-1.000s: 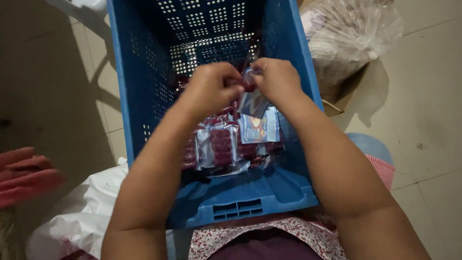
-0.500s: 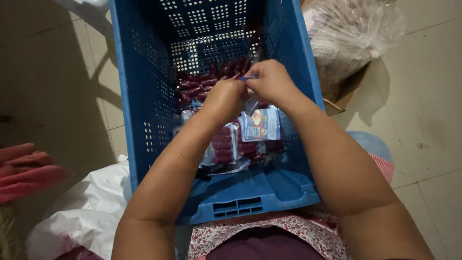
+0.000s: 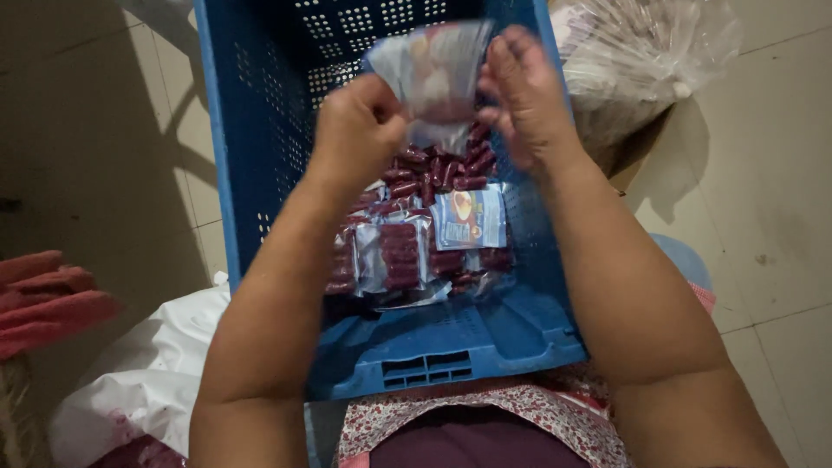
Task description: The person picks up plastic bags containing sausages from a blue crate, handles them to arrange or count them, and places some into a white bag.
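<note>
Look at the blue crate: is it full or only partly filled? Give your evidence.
Partly filled. Packets of dark red sausages cover only the bottom of the blue crate, and its perforated walls stand bare above them.

Both bare forearms extend forward, raised. Left hand (image 3: 360,121) closed in a fist-like pinch; right hand (image 3: 524,91) blurred, fingers (image 3: 507,52) partly spread.

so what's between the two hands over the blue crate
In the head view, a clear plastic packet with a printed label spans the gap between the left hand and right hand. It is blurred. Both hands hold it above the blue crate.
</note>
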